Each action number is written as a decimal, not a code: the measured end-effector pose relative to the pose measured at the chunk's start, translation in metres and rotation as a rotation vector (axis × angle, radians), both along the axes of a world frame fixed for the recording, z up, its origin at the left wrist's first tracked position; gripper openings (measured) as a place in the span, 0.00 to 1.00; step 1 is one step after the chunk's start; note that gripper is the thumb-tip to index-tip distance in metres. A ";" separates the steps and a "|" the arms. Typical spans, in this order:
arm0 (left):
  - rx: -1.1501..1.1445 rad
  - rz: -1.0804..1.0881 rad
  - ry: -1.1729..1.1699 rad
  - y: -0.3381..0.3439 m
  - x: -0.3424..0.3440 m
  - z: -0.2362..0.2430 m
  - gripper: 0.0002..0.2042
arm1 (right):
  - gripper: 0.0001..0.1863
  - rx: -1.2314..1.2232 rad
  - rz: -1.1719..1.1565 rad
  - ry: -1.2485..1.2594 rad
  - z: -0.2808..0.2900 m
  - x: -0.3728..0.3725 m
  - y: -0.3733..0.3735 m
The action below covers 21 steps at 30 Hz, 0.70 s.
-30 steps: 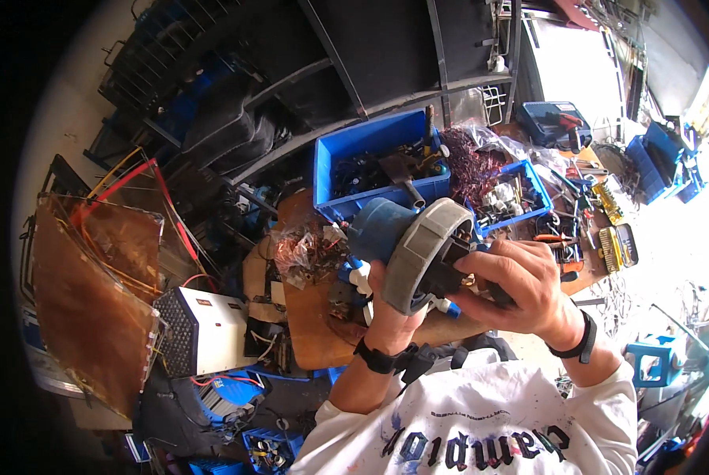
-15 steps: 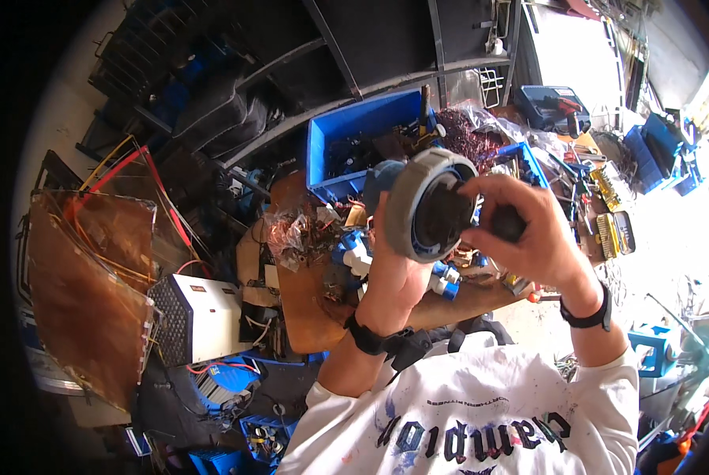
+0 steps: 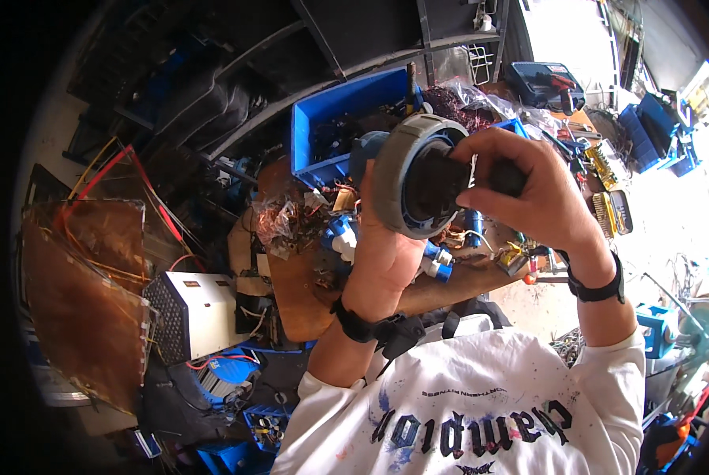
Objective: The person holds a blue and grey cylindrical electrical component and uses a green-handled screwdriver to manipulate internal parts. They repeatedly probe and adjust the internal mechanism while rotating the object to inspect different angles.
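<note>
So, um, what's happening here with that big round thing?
A person's left hand is holding up a blue and grey round fitting. The right hand has its fingers at the dark part in the open end, but I can't tell how tightly they grip. Below is a wooden table cluttered with loose parts, with a blue bin on it.

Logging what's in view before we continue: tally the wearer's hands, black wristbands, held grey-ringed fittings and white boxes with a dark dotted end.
Hands: 2 (left hand, right hand)
Black wristbands: 2 (left wristband, right wristband)
Grey-ringed fitting: 1
White box: 1
Total: 6
</note>
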<state>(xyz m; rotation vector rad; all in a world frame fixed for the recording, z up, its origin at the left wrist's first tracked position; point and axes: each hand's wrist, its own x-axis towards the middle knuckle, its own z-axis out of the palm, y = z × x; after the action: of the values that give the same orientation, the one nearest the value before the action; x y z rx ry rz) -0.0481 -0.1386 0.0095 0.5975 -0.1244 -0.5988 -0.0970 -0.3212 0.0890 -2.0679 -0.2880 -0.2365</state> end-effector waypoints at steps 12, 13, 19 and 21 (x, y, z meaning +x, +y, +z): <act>-0.059 -0.027 0.092 0.001 0.008 0.000 0.24 | 0.18 -0.048 0.049 -0.206 -0.007 0.003 -0.004; -0.036 -0.027 0.075 0.000 0.008 0.000 0.24 | 0.18 -0.051 0.046 -0.190 -0.007 0.001 -0.004; 0.088 0.009 -0.011 0.002 0.006 -0.003 0.28 | 0.17 -0.056 0.058 -0.104 0.001 -0.004 -0.007; 0.097 0.027 -0.025 0.002 0.008 -0.004 0.28 | 0.17 -0.034 0.071 -0.089 0.002 -0.005 -0.008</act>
<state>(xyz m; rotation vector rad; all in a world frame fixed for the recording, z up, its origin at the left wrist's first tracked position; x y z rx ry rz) -0.0403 -0.1364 0.0055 0.6999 -0.1113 -0.5739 -0.1025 -0.3296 0.0914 -2.0800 -0.4218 -0.2831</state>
